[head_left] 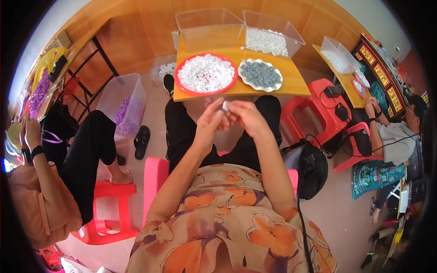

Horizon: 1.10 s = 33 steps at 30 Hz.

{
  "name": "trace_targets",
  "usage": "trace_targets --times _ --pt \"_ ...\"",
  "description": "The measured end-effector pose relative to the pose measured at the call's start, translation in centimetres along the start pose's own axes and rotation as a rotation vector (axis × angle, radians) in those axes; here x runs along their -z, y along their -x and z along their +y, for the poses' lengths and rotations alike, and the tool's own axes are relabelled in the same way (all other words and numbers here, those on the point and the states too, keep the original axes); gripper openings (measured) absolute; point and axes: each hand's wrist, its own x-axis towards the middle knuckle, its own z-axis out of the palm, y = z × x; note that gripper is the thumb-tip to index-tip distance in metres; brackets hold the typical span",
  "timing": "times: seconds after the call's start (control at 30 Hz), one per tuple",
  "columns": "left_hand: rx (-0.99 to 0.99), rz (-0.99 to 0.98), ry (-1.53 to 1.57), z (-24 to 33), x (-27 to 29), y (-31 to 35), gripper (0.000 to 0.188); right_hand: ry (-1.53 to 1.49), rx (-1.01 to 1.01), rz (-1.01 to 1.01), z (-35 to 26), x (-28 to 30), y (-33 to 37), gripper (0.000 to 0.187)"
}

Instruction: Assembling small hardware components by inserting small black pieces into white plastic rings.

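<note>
— What is seen in the head view?
— A small white piece (pixel 225 106) is pinched between the left hand (pixel 208 123) and the right hand (pixel 245 116), above the lap.
— And beyond?
— A red plate (pixel 205 73) of white pieces and a white dish (pixel 260 74) of grey parts are set on the bench (pixel 291 81), unobstructed.

A low yellow wooden table (pixel 291 82) carries a red plate of white pieces (pixel 205 73), a white scalloped dish of grey parts (pixel 260 74) and two clear plastic bins (pixel 209 28), one holding white pieces.
</note>
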Motion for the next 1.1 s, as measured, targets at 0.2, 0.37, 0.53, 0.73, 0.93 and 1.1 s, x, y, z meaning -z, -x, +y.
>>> trace_targets --times 0.2,0.37,0.53,0.73,0.93,1.1 --pt "0.261 0.07 -0.083 -3.6 -1.4 -7.6 0.046 -0.011 0.04 0.26 0.6 8.0 -7.2 0.024" --pt "0.284 0.087 -0.117 -5.2 -1.9 -10.7 0.054 0.014 0.144 0.413 -0.1 11.2 -9.6 0.026" --pt "0.238 0.174 -0.215 -5.2 -2.2 -13.7 0.056 0.118 0.202 0.561 -0.8 13.3 -11.1 0.025" --pt "0.19 0.137 -0.357 -7.1 -3.2 -16.8 0.051 0.504 0.134 0.613 -1.3 14.5 -12.5 0.021" --pt "0.18 0.156 -0.58 -9.7 -5.2 -22.7 0.043 1.09 0.574 0.619 -2.5 14.4 -13.3 0.012" --pt "0.298 0.242 -0.415 -11.4 -6.2 -25.6 0.032 1.132 0.543 0.585 -2.2 15.0 -14.2 0.009"
